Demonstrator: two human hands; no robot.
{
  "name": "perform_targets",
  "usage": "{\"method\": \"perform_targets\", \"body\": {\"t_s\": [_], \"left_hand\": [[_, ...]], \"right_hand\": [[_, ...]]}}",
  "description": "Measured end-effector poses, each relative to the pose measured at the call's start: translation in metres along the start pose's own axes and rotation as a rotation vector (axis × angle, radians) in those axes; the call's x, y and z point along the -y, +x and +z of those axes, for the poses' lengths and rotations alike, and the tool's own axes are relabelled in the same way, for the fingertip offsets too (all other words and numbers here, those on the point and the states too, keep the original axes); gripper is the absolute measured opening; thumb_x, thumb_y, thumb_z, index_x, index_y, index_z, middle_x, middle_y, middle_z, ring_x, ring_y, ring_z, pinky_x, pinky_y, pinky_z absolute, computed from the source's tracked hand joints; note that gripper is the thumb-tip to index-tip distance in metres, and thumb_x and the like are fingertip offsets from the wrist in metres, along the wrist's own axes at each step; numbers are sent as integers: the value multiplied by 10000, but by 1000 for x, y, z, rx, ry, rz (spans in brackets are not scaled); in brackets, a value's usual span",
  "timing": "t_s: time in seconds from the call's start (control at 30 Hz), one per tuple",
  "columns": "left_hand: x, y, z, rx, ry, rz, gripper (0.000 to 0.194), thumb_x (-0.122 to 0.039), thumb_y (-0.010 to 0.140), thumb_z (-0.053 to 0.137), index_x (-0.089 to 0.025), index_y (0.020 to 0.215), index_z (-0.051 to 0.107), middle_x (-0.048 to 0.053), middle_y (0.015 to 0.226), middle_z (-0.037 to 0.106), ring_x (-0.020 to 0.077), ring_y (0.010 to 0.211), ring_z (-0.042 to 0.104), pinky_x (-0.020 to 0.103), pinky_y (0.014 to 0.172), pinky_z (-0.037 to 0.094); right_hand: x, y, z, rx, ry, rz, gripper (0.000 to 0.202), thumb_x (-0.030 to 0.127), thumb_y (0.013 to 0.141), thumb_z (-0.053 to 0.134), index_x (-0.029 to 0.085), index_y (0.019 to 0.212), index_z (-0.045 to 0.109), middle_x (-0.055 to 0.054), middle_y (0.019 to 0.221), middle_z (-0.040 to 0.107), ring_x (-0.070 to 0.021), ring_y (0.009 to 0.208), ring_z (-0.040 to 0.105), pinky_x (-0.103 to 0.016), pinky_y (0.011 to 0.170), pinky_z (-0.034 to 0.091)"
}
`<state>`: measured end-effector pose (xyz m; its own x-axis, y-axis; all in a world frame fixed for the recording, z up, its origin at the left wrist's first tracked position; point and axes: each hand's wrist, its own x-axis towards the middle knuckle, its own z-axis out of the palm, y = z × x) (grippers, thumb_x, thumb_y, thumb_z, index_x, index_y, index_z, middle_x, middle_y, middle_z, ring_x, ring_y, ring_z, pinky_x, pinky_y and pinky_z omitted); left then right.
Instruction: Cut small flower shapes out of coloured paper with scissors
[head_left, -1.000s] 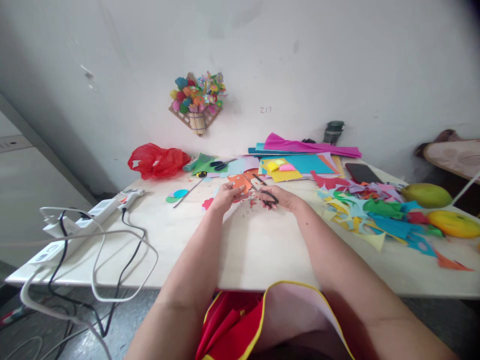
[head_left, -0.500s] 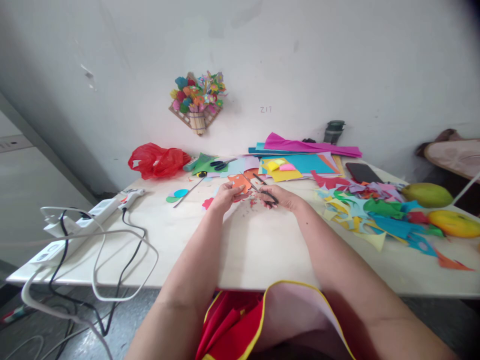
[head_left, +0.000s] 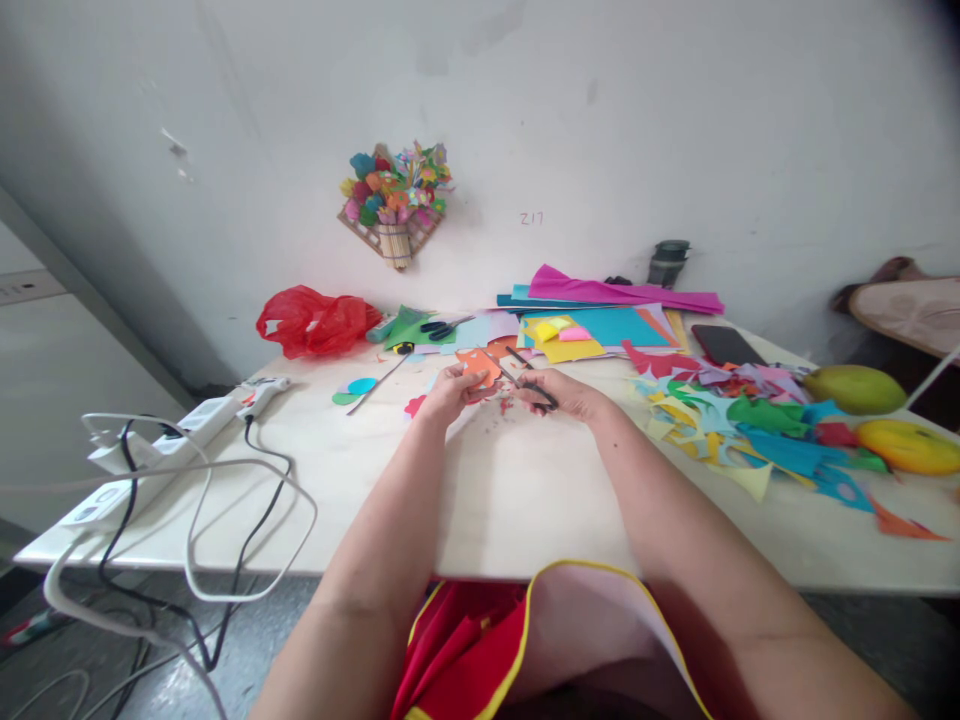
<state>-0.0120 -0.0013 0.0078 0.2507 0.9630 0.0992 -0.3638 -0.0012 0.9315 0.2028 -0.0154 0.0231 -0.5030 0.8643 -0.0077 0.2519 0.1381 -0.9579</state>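
My left hand (head_left: 451, 389) pinches a piece of orange paper (head_left: 482, 368) above the middle of the white table (head_left: 525, 480). Just to its right, my right hand (head_left: 556, 392) is closed round the dark handles of a pair of scissors (head_left: 541, 394). The scissors' blades point up and left, close to the paper's right edge. Small red scraps (head_left: 504, 405) lie below the blades. A red paper shape (head_left: 415, 406) lies beside my left hand.
Paper scraps (head_left: 787, 450), two fruits (head_left: 855, 389) and a phone (head_left: 726, 345) lie right. Coloured sheets (head_left: 615, 328), other scissors (head_left: 442, 328) and a red bag (head_left: 315, 322) sit at the back. A power strip (head_left: 154, 465) with cables lies left.
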Motion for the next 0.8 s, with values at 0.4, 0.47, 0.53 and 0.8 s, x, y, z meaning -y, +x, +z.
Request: {"method": "perform_targets", "body": {"t_s": [0.4,0.47,0.53,0.8], "left_hand": [[1,1,-3,12,-35,-10,263,-191,584,850,-96,763,684,86,788,723,244,790,745,442,924,570],[1,1,-4,14,-45,-11,261,-186,576,848,-94,756,683,84,778,723,237,761,742,444,917,572],[1,2,-4,14,-54,-11,271,-182,569,846,-87,768,688,87,773,724,235,746,740,451,921,571],[2,3,-5,10,-73,-21,224,-166,616,826,-97,773,682,82,768,726,257,787,750,477,951,558]], "right_hand": [[0,1,-3,17,38,7,211,353,755,701,158,797,631,47,501,540,-77,438,450,-204,433,341],[-1,1,-4,16,29,1,207,342,751,707,154,801,637,48,501,542,-73,434,441,-204,433,336],[-2,1,-4,17,22,-17,215,342,745,716,151,809,642,50,502,540,-72,434,438,-206,436,336],[-4,4,-2,-8,77,-27,231,351,719,731,152,810,656,56,495,515,-82,445,437,-217,439,339]]}}
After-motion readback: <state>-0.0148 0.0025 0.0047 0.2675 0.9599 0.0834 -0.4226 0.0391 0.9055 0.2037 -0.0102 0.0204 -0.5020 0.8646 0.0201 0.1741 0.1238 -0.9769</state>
